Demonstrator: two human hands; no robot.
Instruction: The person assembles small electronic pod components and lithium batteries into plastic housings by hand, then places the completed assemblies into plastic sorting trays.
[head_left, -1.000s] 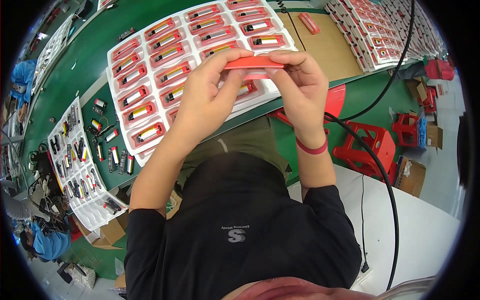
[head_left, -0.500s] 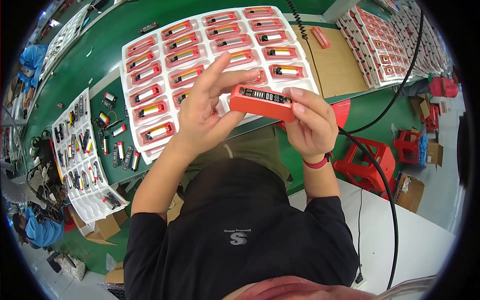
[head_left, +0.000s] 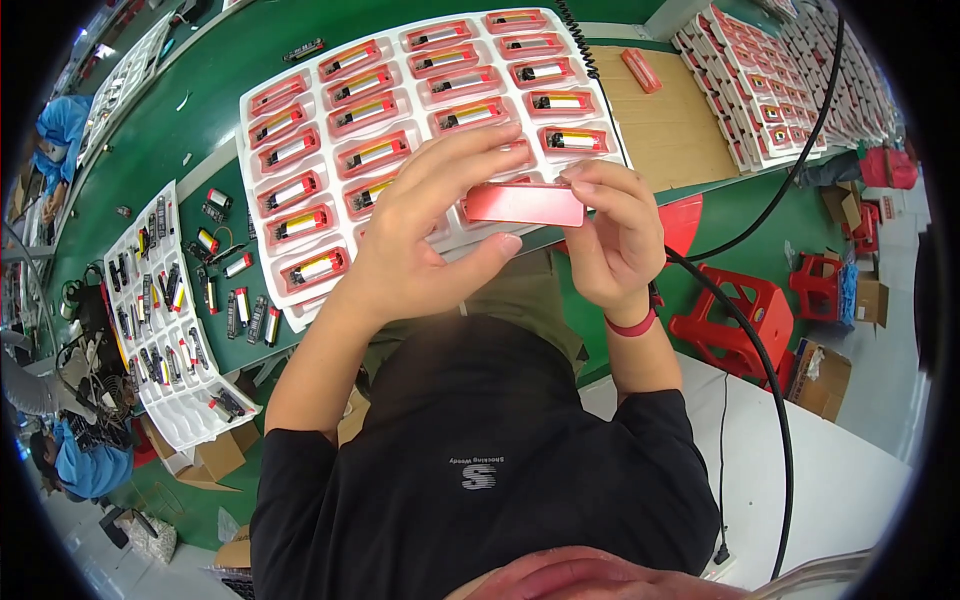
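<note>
Stretching across the upper part of the view, the green surface [head_left: 200, 110] carries everything else. Largest on it is the white tray [head_left: 262, 100], its moulded pockets filled row after row with red cases that each show a small cylindrical cell through a clear window. To the left lies a second white tray [head_left: 170, 400], this one holding loose dark and red-tipped cells, with more loose cells [head_left: 240, 300] scattered on the bare green between the two trays. A brown board [head_left: 670, 130] sits to the right of the big tray, with one red case lying alone on it, and beyond that are stacks of filled trays [head_left: 790, 80]. Below the surface's edge stands a red stool [head_left: 740, 320], and a black cable [head_left: 750, 330] curves down past it.

Held just above the near edge of the big tray is a single red case [head_left: 525, 203], its plain red back facing up. The left hand [head_left: 420, 240] has its grip closed on the case's left end, thumb beneath and fingers spread over the top. The right hand [head_left: 610, 240], a red band at its wrist, has its grip closed on the right end.
</note>
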